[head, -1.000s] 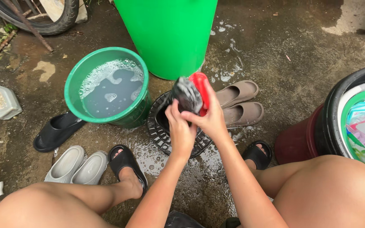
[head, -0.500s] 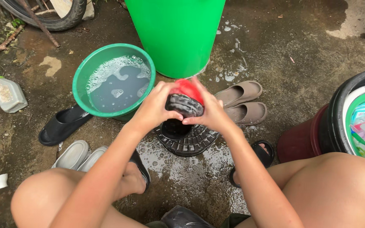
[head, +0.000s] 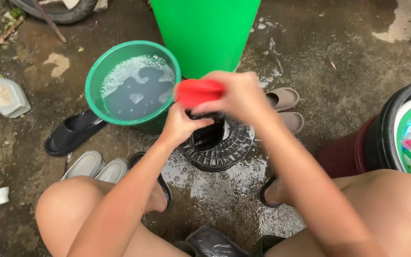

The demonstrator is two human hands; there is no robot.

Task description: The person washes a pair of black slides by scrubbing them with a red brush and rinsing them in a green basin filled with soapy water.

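Gripping a red brush (head: pixel 197 92) in our right hand (head: pixel 241 95); left hand (head: pixel 181 124) clamps something dark beneath, can't tell what; both over the black basket (head: pixel 229 145), basin (head: pixel 96 76) at 10 o'clock; brush looks stiff, wet, slippery, so hold its back firmly.

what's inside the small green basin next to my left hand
The small green basin holds grey, murky water with white soap foam along its far side. The cloudy water hides whatever lies beneath.

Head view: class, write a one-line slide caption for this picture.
Right hand grips a red brush and left hand holds a dark item over a black slotted basket, beside a soapy green basin.
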